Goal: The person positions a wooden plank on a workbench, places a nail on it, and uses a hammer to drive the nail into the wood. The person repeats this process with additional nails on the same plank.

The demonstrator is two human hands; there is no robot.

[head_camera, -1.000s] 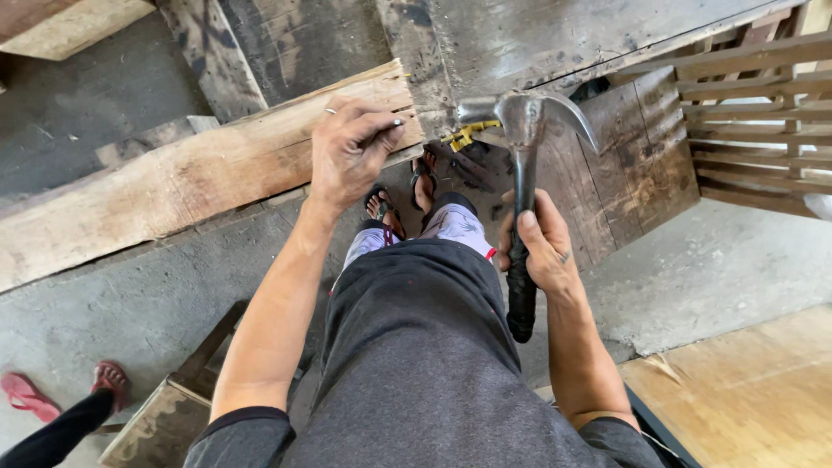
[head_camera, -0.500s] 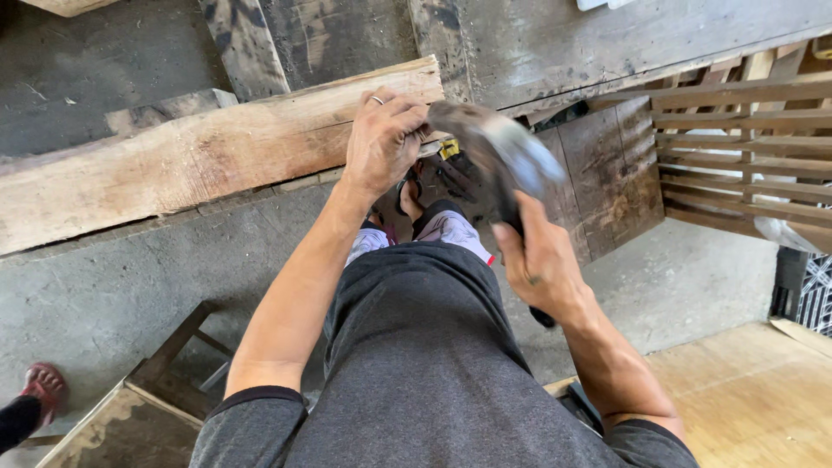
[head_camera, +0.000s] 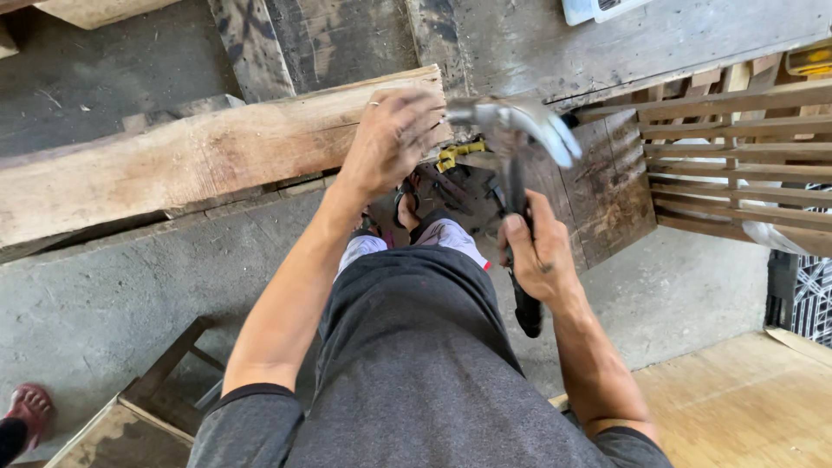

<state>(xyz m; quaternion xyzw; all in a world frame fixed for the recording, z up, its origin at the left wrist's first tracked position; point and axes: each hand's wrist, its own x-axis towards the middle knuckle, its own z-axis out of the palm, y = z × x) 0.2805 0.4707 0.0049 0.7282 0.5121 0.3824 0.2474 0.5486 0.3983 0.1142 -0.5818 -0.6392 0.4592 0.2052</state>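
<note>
Left hand (head_camera: 392, 143) pressed flat on plank end (head_camera: 260, 147). Right hand (head_camera: 539, 256) clenched around claw hammer (head_camera: 513, 147) (head blurred), now swung nearer the plank end than before.

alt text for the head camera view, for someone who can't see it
Seen from above, a person's right hand grips a claw hammer by its dark handle, the metal head beside the end of a rough wooden plank. The left hand presses on that plank end over a concrete floor.
</note>
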